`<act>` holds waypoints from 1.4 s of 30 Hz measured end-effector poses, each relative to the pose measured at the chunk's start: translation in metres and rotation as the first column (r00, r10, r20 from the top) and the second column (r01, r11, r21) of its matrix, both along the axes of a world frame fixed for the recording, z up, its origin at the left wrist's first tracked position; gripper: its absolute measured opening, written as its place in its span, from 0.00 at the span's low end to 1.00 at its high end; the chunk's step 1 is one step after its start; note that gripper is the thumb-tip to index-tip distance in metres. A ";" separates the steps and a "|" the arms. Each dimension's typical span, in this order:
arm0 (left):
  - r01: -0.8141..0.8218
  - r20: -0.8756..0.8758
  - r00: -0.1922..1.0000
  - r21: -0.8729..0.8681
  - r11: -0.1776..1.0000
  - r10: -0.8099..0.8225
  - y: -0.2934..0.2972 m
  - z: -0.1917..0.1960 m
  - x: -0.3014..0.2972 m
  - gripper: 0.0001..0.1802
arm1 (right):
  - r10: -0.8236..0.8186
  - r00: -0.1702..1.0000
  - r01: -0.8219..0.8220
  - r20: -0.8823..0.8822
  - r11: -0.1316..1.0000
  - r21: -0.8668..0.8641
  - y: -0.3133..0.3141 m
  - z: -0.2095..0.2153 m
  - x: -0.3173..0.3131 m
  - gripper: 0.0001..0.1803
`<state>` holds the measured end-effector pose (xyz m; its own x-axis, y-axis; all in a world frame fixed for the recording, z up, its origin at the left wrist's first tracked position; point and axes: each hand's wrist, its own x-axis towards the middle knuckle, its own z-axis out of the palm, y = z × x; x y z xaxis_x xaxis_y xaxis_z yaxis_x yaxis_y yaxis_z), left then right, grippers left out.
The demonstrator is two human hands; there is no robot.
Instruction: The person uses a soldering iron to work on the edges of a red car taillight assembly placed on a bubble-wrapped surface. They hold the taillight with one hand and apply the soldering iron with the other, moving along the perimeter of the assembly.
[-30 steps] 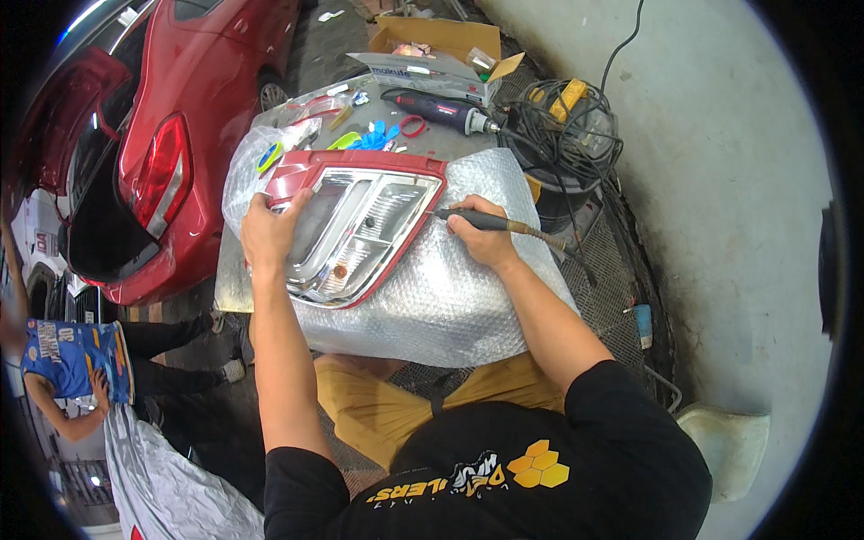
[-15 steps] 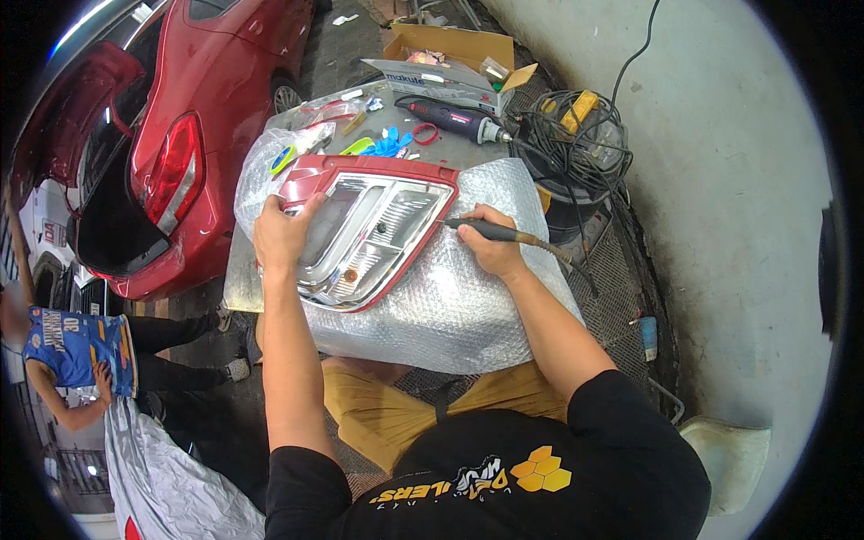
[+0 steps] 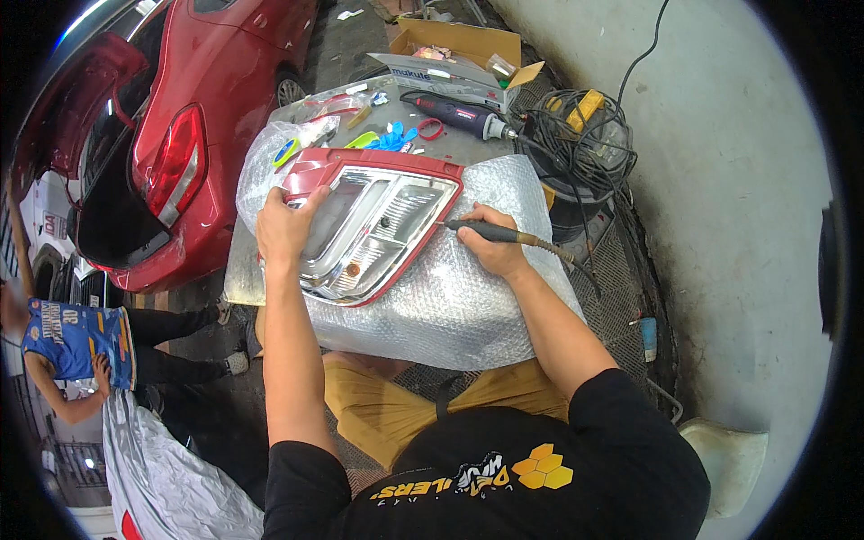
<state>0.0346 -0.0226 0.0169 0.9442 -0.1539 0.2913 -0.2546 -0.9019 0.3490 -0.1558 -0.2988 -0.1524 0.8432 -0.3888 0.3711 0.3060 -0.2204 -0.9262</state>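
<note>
A tail light (image 3: 360, 238) with a red rim and chrome reflectors lies tilted on a sheet of silver bubble wrap (image 3: 459, 310). My left hand (image 3: 286, 225) is closed on its left upper edge, thumb over the front and the other fingers partly hidden. At the opposite side, my right hand (image 3: 490, 241) grips a black pen-shaped power tool (image 3: 495, 231), which has a cord running from its rear. The thin tip meets the red rim on the light's right side, or sits right beside it; exact contact is too small to tell.
Behind the light are blue gloves (image 3: 392, 138), a tape roll (image 3: 286, 153), a red ring (image 3: 430, 129) and a dark rotary tool (image 3: 463, 118). An open carton (image 3: 459, 67) stands farther back. Coiled cables (image 3: 585, 144) lie right. A red car (image 3: 216, 81) and another person (image 3: 76, 346) are left.
The whole view has shifted slightly. Both hands keep their grips, and the tool tip stays by the right rim of the tail light.
</note>
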 end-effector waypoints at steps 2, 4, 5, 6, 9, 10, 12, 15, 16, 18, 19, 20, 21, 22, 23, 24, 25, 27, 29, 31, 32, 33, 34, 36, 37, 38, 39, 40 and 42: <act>0.007 0.007 1.000 0.003 1.000 -0.007 0.000 0.000 0.001 0.48 | 0.030 0.999 -0.029 0.015 0.997 -0.075 -0.002 0.001 -0.001 0.11; 0.006 0.009 1.000 -0.002 1.000 -0.006 0.001 0.001 0.000 0.48 | 0.023 1.000 -0.022 0.018 0.996 -0.084 -0.001 -0.002 0.001 0.10; 0.007 0.010 1.000 -0.004 1.000 -0.007 0.000 0.001 0.000 0.48 | 0.016 1.000 -0.015 0.010 0.997 -0.075 -0.001 -0.003 0.001 0.10; 0.009 -0.002 1.000 0.002 1.000 -0.009 -0.001 0.000 -0.001 0.48 | 0.007 1.000 -0.007 0.001 0.998 -0.065 -0.001 -0.005 0.000 0.10; 0.002 -0.012 1.000 0.014 1.000 -0.002 0.000 0.003 0.000 0.49 | 0.028 1.000 -0.029 -0.013 0.998 -0.058 -0.001 -0.007 0.001 0.09; 0.002 -0.010 1.000 0.015 1.000 -0.002 -0.001 0.003 0.001 0.49 | 0.041 0.999 -0.041 -0.006 0.997 -0.064 -0.002 -0.007 0.001 0.10; 0.005 -0.008 1.000 0.017 1.000 -0.004 -0.001 0.003 0.002 0.49 | 0.031 0.999 -0.031 -0.008 0.998 -0.059 -0.002 -0.006 0.001 0.10; 0.004 -0.002 1.000 0.011 1.000 -0.004 0.001 0.001 0.001 0.48 | 0.007 1.000 -0.008 -0.019 0.999 -0.038 0.000 -0.002 -0.001 0.10; 0.006 0.003 1.000 0.000 1.000 -0.006 0.001 0.000 0.001 0.48 | 0.020 1.000 -0.020 -0.011 0.999 -0.039 -0.001 -0.002 -0.001 0.10; 0.009 0.021 1.000 -0.010 1.000 -0.009 0.000 -0.001 0.001 0.46 | 0.014 1.000 -0.013 -0.023 1.000 0.017 -0.001 -0.001 -0.002 0.10; 0.006 0.034 0.999 -0.006 1.000 -0.006 -0.001 0.000 0.000 0.45 | 0.000 0.999 0.004 -0.044 0.997 0.076 0.001 0.001 -0.003 0.11; 0.004 0.046 0.999 -0.003 1.000 -0.003 -0.001 0.000 -0.001 0.43 | -0.013 0.998 0.022 -0.066 0.991 0.134 0.003 0.002 -0.003 0.11; 0.003 0.033 0.999 -0.002 1.000 -0.003 -0.001 0.001 -0.001 0.44 | -0.006 0.999 0.009 -0.052 0.998 0.062 0.002 0.002 -0.003 0.11; 0.005 0.016 1.000 -0.002 1.000 -0.005 -0.002 0.002 -0.002 0.46 | -0.001 0.999 0.000 -0.041 1.000 -0.012 0.000 0.001 -0.003 0.11; 0.007 0.000 1.000 -0.002 1.000 -0.007 -0.003 0.002 -0.002 0.47 | 0.005 1.000 -0.008 -0.030 0.996 -0.085 -0.001 0.000 -0.003 0.11; 0.001 -0.007 1.000 -0.003 1.000 -0.001 -0.003 0.003 -0.003 0.47 | -0.012 0.999 0.010 -0.033 0.999 -0.032 -0.001 -0.001 -0.004 0.11; -0.007 -0.012 1.000 -0.006 1.000 0.007 -0.003 0.005 -0.003 0.47 | -0.027 0.999 0.027 -0.034 0.999 0.019 0.001 0.001 -0.002 0.11; -0.010 -0.017 1.000 -0.007 1.000 0.010 -0.004 0.006 -0.003 0.47 | -0.030 0.999 0.031 -0.028 0.999 0.025 0.001 0.004 -0.004 0.10; -0.004 -0.017 1.000 -0.001 1.000 0.004 -0.002 0.004 -0.002 0.47 | -0.005 1.000 0.004 -0.014 0.998 -0.062 0.001 0.005 -0.006 0.10; 0.005 0.031 1.000 -0.005 1.000 -0.005 -0.002 0.002 -0.003 0.45 | -0.034 0.999 0.034 -0.019 0.999 0.016 0.001 0.005 -0.004 0.10; 0.011 0.053 0.999 -0.007 1.000 -0.010 -0.002 0.001 -0.003 0.44 | -0.050 0.998 0.051 -0.024 0.997 0.056 0.001 0.004 -0.004 0.10; 0.010 0.049 0.999 -0.005 1.000 -0.010 -0.002 0.000 -0.002 0.44 | -0.046 0.999 0.047 -0.018 0.998 0.049 0.000 0.003 -0.005 0.10; 0.007 0.047 0.999 0.000 1.000 -0.007 -0.002 0.000 -0.002 0.44 | -0.039 0.999 0.040 -0.011 0.998 0.045 0.001 0.003 -0.005 0.10; -0.004 0.046 0.999 0.011 1.000 0.003 -0.001 0.001 -0.001 0.44 | -0.025 1.000 0.026 -0.009 0.999 0.035 0.001 0.003 -0.004 0.09; -0.009 0.046 0.999 0.016 1.000 0.008 -0.001 0.001 -0.001 0.43 | -0.021 1.000 0.021 -0.017 0.999 0.027 0.000 0.004 -0.005 0.09; -0.014 0.046 0.999 0.021 1.000 0.013 -0.002 0.001 -0.001 0.43 | -0.016 1.000 0.016 -0.025 1.000 0.019 0.000 0.005 -0.006 0.09; -0.013 0.039 0.999 0.020 1.000 0.012 -0.002 0.001 -0.001 0.43 | -0.028 0.999 0.029 -0.033 0.999 0.023 0.001 0.004 -0.006 0.09; -0.011 0.034 0.999 0.017 1.000 0.010 -0.003 0.001 -0.002 0.43 | -0.041 0.998 0.042 -0.039 0.999 0.027 0.001 0.003 -0.006 0.10; -0.005 0.035 0.999 0.011 1.000 0.005 -0.005 0.001 -0.002 0.43 | -0.027 0.999 0.028 -0.044 0.999 0.027 -0.001 0.001 -0.005 0.10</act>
